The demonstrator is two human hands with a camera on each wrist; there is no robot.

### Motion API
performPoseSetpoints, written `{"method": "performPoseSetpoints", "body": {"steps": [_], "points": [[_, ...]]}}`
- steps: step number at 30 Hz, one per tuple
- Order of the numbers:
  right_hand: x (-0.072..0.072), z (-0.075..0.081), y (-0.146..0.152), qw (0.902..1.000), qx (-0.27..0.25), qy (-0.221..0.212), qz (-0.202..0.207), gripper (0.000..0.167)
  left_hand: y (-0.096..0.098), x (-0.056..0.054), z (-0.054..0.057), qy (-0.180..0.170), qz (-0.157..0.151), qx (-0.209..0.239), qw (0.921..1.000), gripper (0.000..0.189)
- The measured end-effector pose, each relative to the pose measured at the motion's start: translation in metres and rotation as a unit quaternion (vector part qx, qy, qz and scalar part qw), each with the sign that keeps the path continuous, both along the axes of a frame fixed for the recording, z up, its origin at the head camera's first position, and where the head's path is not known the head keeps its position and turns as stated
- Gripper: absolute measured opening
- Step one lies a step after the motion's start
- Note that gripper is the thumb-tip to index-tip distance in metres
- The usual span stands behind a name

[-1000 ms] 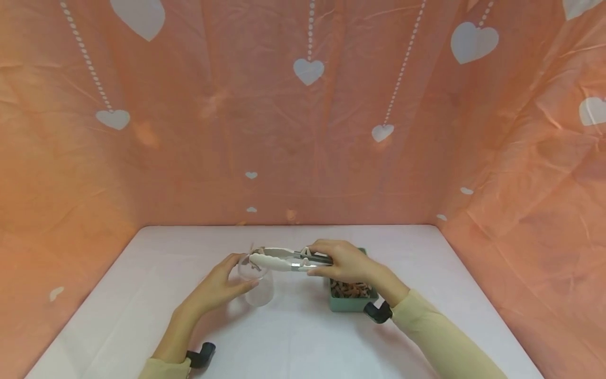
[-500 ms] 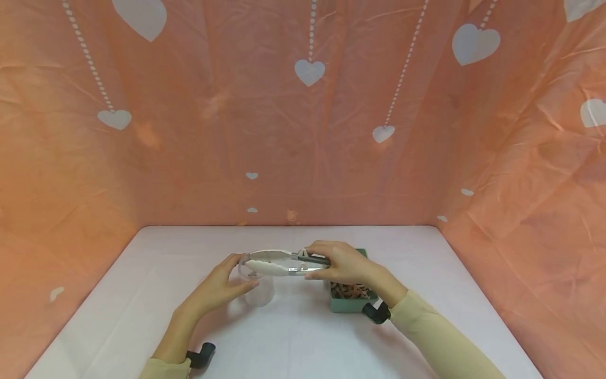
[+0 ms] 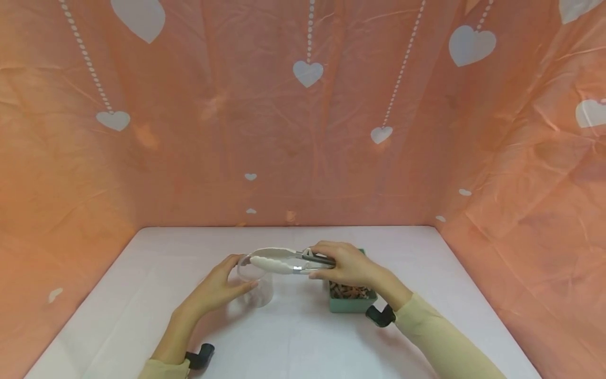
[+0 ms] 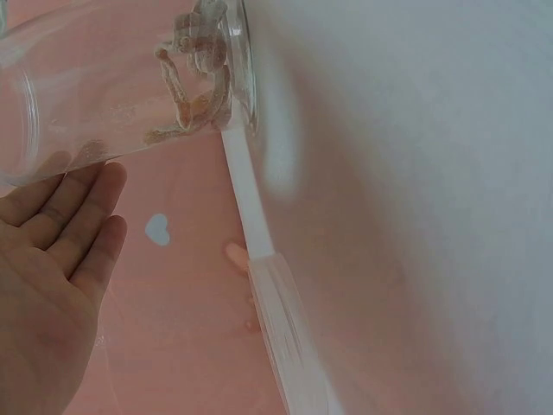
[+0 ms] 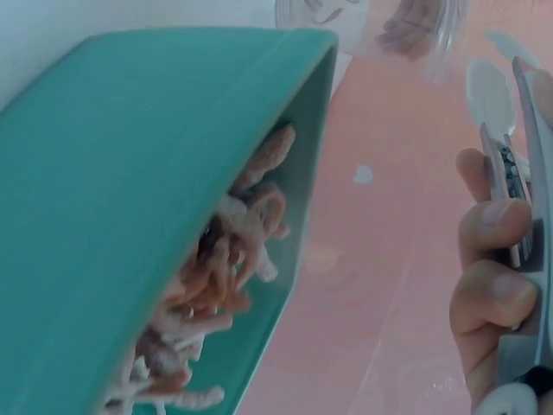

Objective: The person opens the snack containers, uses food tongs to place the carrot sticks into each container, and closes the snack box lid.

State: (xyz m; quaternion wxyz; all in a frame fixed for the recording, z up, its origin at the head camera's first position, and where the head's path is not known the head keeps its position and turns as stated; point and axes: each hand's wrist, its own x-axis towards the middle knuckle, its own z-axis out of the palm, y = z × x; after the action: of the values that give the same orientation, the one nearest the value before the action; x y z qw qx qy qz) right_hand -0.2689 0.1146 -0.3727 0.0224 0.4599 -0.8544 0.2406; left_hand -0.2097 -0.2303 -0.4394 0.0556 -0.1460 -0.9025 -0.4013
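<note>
Some brown pieces (image 4: 204,41) sit in the jar (image 3: 262,295), short of the worktop's (image 3: 293,337) far edge; many remain in the green box (image 3: 352,305). Left grip (image 3: 216,288) clasps the jar; right grip (image 3: 345,263) holds tongs (image 3: 273,265) (seemingly empty).

Curtained work booth, as you see it from your place at the white tabletop (image 3: 293,342). Creased orange-pink curtains (image 3: 236,142), printed with white hearts (image 3: 308,73) and dotted strings, wall you in at the back and on both sides. Black wrist devices (image 3: 201,357) mark your station as a recording set-up. Your tongs (image 3: 273,265) and clear jar (image 3: 262,295) are kitchenware; the type of building cannot be told.
</note>
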Motion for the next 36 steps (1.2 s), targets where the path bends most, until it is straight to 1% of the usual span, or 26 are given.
{"method": "performPoseSetpoints", "body": {"steps": [7, 14, 20, 23, 28, 31, 36], "points": [[0.004, 0.006, 0.020, 0.9993, -0.034, 0.009, -0.011, 0.047, 0.001, -0.001, 0.001, 0.005, -0.001, -0.004, 1.0000, 0.064], [0.005, 0.010, 0.048, 0.9972, -0.061, 0.019, -0.038, 0.046, 0.002, 0.000, 0.002, -0.014, 0.005, -0.005, 0.9999, 0.068], [0.003, 0.010, 0.077, 0.9951, -0.074, 0.034, -0.056, 0.045, 0.003, 0.000, 0.003, -0.007, 0.005, -0.004, 1.0000, 0.066], [0.002, 0.010, 0.091, 0.9941, -0.077, 0.038, -0.066, 0.043, 0.003, 0.000, 0.003, -0.006, 0.002, -0.001, 1.0000, 0.065], [0.002, 0.007, 0.111, 0.9923, -0.075, 0.059, -0.079, 0.040, 0.003, 0.000, 0.003, -0.003, 0.001, 0.001, 1.0000, 0.063], [0.003, 0.005, 0.121, 0.9918, -0.064, 0.064, -0.090, 0.040, 0.003, 0.000, 0.002, 0.000, 0.001, 0.000, 1.0000, 0.062], [0.005, 0.006, 0.134, 0.9930, -0.036, 0.057, -0.098, 0.041, 0.003, -0.001, 0.001, 0.005, 0.001, 0.000, 1.0000, 0.061]]}}
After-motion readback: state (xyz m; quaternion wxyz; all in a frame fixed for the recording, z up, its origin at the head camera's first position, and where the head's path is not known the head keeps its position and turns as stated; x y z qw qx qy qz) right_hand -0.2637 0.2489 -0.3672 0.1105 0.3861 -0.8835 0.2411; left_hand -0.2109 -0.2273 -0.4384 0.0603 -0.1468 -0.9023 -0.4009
